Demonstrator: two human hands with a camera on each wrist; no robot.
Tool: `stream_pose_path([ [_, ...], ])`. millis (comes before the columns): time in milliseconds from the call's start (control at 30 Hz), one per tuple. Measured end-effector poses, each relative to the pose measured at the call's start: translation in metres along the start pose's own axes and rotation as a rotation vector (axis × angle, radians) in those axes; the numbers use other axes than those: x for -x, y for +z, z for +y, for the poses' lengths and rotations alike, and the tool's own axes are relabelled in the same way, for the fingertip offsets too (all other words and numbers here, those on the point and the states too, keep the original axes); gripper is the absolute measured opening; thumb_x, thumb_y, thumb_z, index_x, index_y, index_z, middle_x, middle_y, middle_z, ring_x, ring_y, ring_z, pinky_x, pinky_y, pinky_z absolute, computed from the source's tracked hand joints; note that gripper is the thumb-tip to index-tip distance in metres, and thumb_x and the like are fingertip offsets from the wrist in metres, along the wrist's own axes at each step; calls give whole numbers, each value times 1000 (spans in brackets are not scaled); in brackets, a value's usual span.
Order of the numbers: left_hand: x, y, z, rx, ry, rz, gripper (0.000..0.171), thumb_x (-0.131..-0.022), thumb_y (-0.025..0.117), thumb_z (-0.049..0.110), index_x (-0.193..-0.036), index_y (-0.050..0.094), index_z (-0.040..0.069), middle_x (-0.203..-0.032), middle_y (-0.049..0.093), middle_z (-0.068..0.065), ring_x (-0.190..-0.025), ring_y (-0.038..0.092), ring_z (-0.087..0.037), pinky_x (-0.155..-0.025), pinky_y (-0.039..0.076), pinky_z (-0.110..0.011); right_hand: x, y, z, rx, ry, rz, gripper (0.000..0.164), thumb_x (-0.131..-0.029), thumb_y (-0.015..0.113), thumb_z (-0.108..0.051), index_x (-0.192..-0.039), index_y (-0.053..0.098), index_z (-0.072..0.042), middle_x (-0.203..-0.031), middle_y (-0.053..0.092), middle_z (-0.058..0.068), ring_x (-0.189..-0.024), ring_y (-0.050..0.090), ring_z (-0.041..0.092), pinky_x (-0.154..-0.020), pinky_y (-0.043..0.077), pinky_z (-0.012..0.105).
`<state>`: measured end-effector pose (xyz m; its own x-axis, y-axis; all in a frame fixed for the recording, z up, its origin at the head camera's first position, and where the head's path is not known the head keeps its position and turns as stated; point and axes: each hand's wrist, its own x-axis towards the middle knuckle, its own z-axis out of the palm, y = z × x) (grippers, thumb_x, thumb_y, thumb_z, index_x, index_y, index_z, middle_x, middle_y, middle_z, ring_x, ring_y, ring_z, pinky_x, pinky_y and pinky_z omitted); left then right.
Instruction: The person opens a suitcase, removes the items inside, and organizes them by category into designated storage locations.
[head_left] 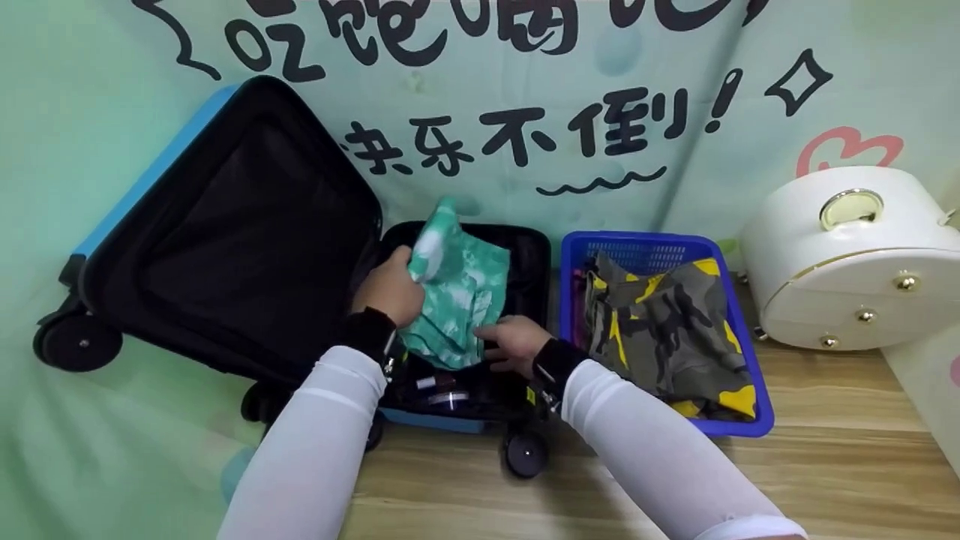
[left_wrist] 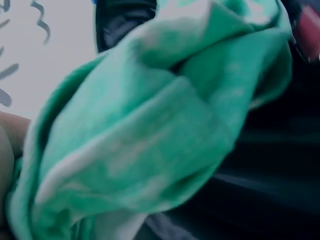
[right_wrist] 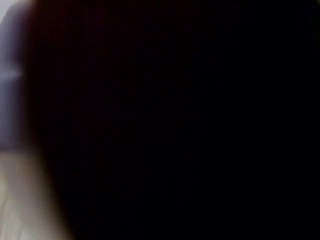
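A green-and-white tie-dye garment (head_left: 469,289) hangs over the open black-lined suitcase (head_left: 536,244), bunched into folds in the left wrist view. My left hand (head_left: 391,289) grips its upper left side. At the lower right edge of the cloth, the fingers of my right hand (head_left: 517,341) pinch the fabric. Below the garment, a small round clear-lidded container (head_left: 448,399) lies in the suitcase beside another small item. The right wrist view is almost wholly dark and shows no hand.
The suitcase lid (head_left: 247,225) leans open at the left. A blue basket (head_left: 759,390) with grey-and-yellow camouflage clothing (head_left: 667,330) stands right of the suitcase. Farther right is a white case with gold knobs (head_left: 840,225). A printed cloth backdrop (head_left: 480,90) hangs behind.
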<state>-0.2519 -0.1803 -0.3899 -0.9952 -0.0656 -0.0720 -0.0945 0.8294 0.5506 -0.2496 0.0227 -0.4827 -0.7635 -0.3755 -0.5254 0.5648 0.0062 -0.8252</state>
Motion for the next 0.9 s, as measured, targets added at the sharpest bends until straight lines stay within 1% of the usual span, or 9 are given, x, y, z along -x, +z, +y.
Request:
stream_pose_path([
  [67, 6, -3, 13, -2, 56, 46, 32, -93, 47, 12, -124, 48, 21, -100, 63, -5, -77, 58, -26, -70, 44, -39, 1, -2, -1, -71, -23, -11, 85, -92, 65, -22, -150, 9, 3, -148, 33, 22, -126, 43, 42, -101, 36, 53],
  [167, 16, -9, 33, -15, 148, 124, 17, -91, 51, 13, -106, 49, 21, -90, 63, 0, -72, 57, -23, -67, 44, -39, 3, -5, -5, -163, -68, 7, 87, -91, 66, -27, -151, 10, 1, -145, 36, 19, -120, 49, 41, -99, 39, 51],
  [300, 33, -23, 61, -7, 255, 204, 14, -89, 54, 15, -101, 50, 22, -87, 62, 2, -70, 56, -20, -65, 45, -38, 10, -12, -17, -296, -142, 34, 85, -89, 70, -33, -150, 19, -3, -138, 41, 16, -113, 54, 38, -93, 45, 48],
  [400, 46, -34, 79, 47, 311, 240, 15, -88, 55, 18, -102, 52, 23, -85, 62, 4, -71, 57, -16, -65, 46, -36, 17, -21, -27, -422, -227, 12, 70, -87, 72, -31, -142, 35, -6, -131, 49, 14, -110, 56, 33, -91, 46, 44],
  [533, 59, -41, 103, 192, 378, 233, 19, -90, 56, 22, -108, 54, 26, -89, 62, 6, -75, 58, -13, -69, 47, -34, 35, -42, -40, -571, -384, -53, 45, -88, 72, -21, -126, 50, -10, -114, 63, 11, -102, 61, 27, -89, 47, 41],
  [633, 64, -42, 114, 322, 419, 205, 23, -91, 57, 22, -113, 54, 26, -95, 62, 6, -78, 59, -13, -72, 48, -33, 52, -58, -48, -609, -473, -123, 33, -93, 64, -19, -122, 50, -12, -108, 65, 12, -98, 63, 27, -86, 49, 42],
  [700, 65, -41, 119, 420, 443, 181, 28, -91, 59, 19, -118, 54, 24, -102, 62, 4, -84, 59, -12, -76, 48, -32, 63, -69, -53, -606, -503, -155, 32, -95, 61, -17, -124, 48, -12, -108, 65, 13, -98, 63, 29, -86, 49, 45],
  [767, 64, -38, 123, 493, 465, 160, 31, -91, 61, 15, -121, 54, 19, -106, 61, 2, -89, 59, -13, -81, 47, -31, 74, -80, -57, -579, -518, -139, 35, -95, 61, -13, -125, 46, -11, -109, 64, 14, -99, 63, 30, -85, 50, 46],
  [900, 61, -29, 133, 589, 476, 126, 33, -89, 62, 8, -121, 53, 13, -110, 59, -1, -95, 57, -13, -86, 45, -29, 92, -100, -61, -519, -525, -30, 42, -90, 65, -5, -126, 44, -9, -109, 63, 14, -97, 65, 31, -83, 51, 45],
])
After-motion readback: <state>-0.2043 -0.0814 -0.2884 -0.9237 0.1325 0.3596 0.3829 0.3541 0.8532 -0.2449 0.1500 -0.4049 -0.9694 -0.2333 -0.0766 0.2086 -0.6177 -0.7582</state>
